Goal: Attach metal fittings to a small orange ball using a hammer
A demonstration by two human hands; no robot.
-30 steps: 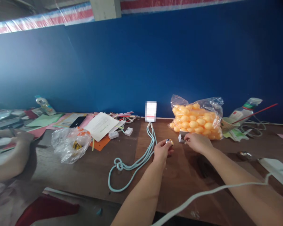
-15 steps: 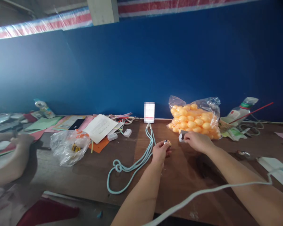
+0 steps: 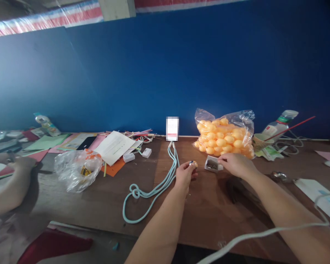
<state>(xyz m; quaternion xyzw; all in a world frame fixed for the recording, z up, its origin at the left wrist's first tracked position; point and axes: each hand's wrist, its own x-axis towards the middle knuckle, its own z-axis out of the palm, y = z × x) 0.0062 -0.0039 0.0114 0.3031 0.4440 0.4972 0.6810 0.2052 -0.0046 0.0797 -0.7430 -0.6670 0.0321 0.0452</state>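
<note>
My left hand (image 3: 184,174) is closed, pinching a small rounded thing (image 3: 193,164) with white, orange and dark blue patches; its kind is too small to make out. To the right, a small white box (image 3: 211,167) sits on the table with its top open. Tiny dark, metallic-looking pieces lie inside it. My right hand (image 3: 236,164) has its thumb and fingers pinched at the box's right edge. Just behind the box stands a clear plastic bag (image 3: 225,137) full of yellow-orange egg-shaped balls.
Light-blue cord (image 3: 154,196) lies looped left of my hands. Two small white boxes (image 3: 146,153), papers (image 3: 114,147) and a crumpled plastic bag (image 3: 78,170) are farther left, near another person's arm (image 3: 13,187). A pale cable (image 3: 253,236) crosses before my right forearm. A bottle (image 3: 284,123) leans at right.
The small white box, tilted in my right hand before, now shows its open top and contents. My right hand has shifted slightly right to its edge. My left hand keeps its pinch.
</note>
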